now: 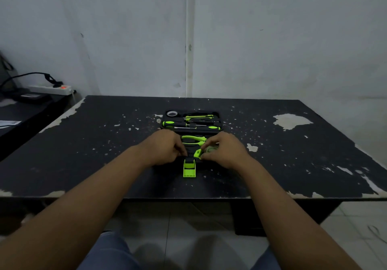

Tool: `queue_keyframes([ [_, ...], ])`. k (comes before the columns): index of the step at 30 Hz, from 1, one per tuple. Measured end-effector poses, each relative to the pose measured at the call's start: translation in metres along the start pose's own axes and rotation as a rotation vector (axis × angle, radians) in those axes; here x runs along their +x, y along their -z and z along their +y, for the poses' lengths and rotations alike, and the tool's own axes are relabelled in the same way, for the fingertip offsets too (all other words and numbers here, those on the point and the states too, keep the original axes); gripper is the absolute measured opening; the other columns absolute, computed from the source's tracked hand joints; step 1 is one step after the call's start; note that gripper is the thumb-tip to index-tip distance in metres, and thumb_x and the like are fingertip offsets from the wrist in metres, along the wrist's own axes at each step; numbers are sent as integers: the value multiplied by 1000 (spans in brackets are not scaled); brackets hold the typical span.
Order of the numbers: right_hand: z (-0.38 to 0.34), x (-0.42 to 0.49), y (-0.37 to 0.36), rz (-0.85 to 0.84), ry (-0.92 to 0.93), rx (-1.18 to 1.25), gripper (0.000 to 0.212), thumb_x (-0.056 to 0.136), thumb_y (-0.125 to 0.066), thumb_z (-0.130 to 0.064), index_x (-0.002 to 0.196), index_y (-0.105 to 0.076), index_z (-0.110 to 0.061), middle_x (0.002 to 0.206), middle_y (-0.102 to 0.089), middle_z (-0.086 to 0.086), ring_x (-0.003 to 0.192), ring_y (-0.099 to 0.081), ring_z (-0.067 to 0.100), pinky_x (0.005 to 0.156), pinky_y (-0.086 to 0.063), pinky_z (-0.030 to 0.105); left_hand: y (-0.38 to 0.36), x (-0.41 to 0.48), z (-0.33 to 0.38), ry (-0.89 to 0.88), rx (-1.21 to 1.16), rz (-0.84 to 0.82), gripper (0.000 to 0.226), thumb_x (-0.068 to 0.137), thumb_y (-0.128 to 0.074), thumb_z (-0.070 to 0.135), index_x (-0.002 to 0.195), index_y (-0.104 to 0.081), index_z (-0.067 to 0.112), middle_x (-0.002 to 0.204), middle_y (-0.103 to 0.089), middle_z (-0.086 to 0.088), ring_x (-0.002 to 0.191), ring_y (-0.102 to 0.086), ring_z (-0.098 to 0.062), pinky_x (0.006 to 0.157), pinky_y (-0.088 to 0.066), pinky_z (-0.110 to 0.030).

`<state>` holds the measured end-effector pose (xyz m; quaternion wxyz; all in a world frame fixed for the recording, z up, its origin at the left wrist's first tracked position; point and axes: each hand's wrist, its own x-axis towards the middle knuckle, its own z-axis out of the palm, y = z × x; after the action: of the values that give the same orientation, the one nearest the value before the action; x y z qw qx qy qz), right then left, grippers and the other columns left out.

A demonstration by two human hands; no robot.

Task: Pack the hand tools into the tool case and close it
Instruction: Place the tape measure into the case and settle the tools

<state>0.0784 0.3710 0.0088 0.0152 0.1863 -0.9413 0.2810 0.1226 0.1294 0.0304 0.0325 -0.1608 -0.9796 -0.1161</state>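
A black tool case [189, 131] lies open flat on the black table [83, 144]. Its far half holds green-handled screwdrivers [173, 123], a utility knife [199, 116] and a tape roll [172, 113]. The near half holds green-handled pliers [193, 138]; most of that half is hidden under my hands. A green latch [189, 168] hangs open from the near edge. My left hand [165, 147] grips the near edge of the case left of the latch. My right hand [224, 149] is curled over a green tape measure [209, 150] in the near half; whether it grips it is unclear.
The table's paint is chipped, with bare patches at the right [291, 120]. A white power strip [52, 89] with a black cable lies on a lower surface at the left. White walls stand behind the table. A tiled floor [356, 227] shows below its front edge.
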Motion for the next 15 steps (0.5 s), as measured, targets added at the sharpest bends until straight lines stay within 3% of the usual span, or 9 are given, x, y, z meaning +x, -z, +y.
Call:
queue_keyframes([
  [2, 0, -1, -1, 1, 25, 2, 27, 62, -79, -58, 89, -78, -52, 87, -66, -24, 98, -67, 10, 94, -57, 40, -3, -2, -3, -42, 20, 39, 22, 89, -75, 20, 98, -83, 38, 107, -59, 15, 87, -56, -4, 79, -43, -23],
  [7, 0, -1, -13, 110, 50, 72, 26, 68, -62, -60, 91, -72, -62, 102, -65, -18, 113, -63, 18, 103, -51, 51, -5, -9, -4, 12, 23, 42, 24, 85, -65, 30, 99, -81, 42, 100, -74, 18, 91, -69, -7, 85, -56, -29],
  [11, 1, -2, -20, 201, 39, 95, 26, 78, -65, -50, 101, -78, -50, 104, -64, -14, 110, -57, 18, 103, -46, 49, -9, -19, -3, 68, 50, 138, 27, 88, -59, 37, 106, -77, 47, 85, -76, 18, 80, -68, -5, 74, -52, -24],
  [15, 0, 1, -21, 257, 7, 105, 31, 81, -70, -44, 111, -75, -50, 112, -59, -14, 116, -52, 19, 102, -45, 46, -21, -21, -2, 119, -54, 266, 25, 93, -61, 34, 112, -75, 43, 69, -67, 14, 67, -60, -5, 66, -46, -27],
])
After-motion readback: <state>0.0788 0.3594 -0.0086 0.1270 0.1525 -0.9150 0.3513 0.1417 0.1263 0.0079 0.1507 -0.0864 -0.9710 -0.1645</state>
